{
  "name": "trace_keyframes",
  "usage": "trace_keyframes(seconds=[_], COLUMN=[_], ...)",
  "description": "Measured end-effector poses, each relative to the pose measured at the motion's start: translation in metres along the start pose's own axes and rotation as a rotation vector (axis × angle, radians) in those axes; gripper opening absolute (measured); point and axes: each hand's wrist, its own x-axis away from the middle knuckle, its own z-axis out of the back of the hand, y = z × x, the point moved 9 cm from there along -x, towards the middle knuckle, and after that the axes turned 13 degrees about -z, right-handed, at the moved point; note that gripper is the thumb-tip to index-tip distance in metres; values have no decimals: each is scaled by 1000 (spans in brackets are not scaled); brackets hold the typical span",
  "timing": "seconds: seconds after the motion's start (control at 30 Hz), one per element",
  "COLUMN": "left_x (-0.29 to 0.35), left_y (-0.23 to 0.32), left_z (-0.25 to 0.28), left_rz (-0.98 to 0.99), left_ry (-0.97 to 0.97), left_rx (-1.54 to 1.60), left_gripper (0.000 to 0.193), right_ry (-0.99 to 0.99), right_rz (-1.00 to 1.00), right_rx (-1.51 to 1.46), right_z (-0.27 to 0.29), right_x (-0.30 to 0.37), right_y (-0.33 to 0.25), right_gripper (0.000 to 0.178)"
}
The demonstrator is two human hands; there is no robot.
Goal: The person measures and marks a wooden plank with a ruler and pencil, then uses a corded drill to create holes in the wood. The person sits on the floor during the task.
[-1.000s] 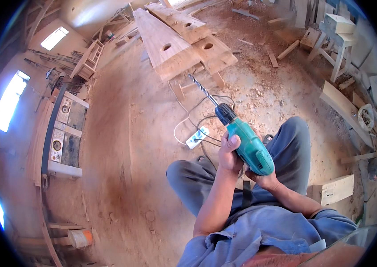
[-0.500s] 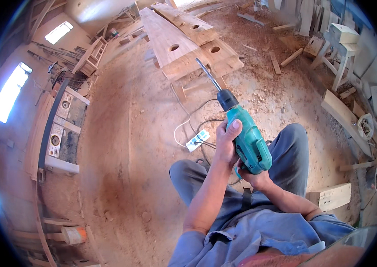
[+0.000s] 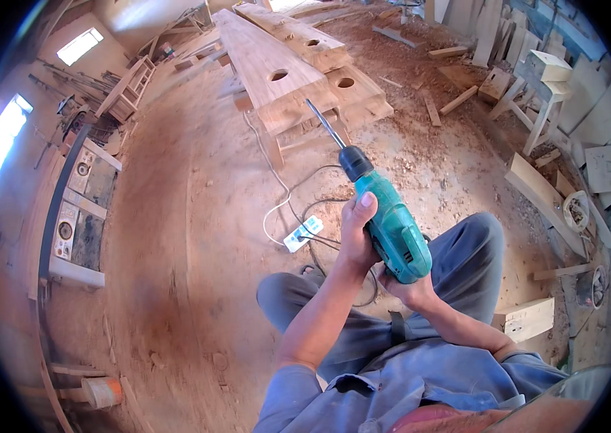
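A teal power drill point(image 3: 396, 224) with a black chuck is held up in both hands, its long bit point(image 3: 325, 123) slanting away toward the upper left. My left hand point(image 3: 360, 227) wraps the drill's body behind the chuck, thumb lying along the top. Lower down, my right hand point(image 3: 408, 289) closes round the handle, which the body mostly hides. Past the bit's tip lie thick wooden slabs point(image 3: 262, 50) with round holes, resting on a low wooden support point(image 3: 309, 144). The bit appears in front of the nearest slab's end; whether they touch I cannot tell.
A white power strip point(image 3: 304, 234) with plugged-in cords lies on the dusty floor ahead of my knees. A pale wooden block point(image 3: 529, 320) sits to the right, near a long board point(image 3: 543, 206) and a small wooden stool point(image 3: 536, 108). A long frame point(image 3: 78, 270) stands at left.
The view has shifted, so the surroundings sit farther left. The drill appears slightly lower and to the left, and both hands keep their grip on it.
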Motion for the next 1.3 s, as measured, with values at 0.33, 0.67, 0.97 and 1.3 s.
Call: trace_keyframes(seconds=[0.33, 0.67, 0.97, 1.3], left_x=[-8, 0, -6, -11], left_y=[14, 11, 14, 20], left_z=[-2, 18, 8, 12], left_rz=[-34, -15, -27, -45], left_ry=[-222, -82, -208, -150], left_rx=[-76, -71, -174, -126], left_gripper=[62, 60, 66, 60], right_ry=[59, -187, -103, -90], right_rz=[127, -59, -152, -147], right_rx=[148, -41, -425, -394], right_z=[-8, -11, -7, -15], right_x=[-2, 0, 8, 2], right_y=[2, 40, 16, 10], right_gripper=[30, 46, 55, 52])
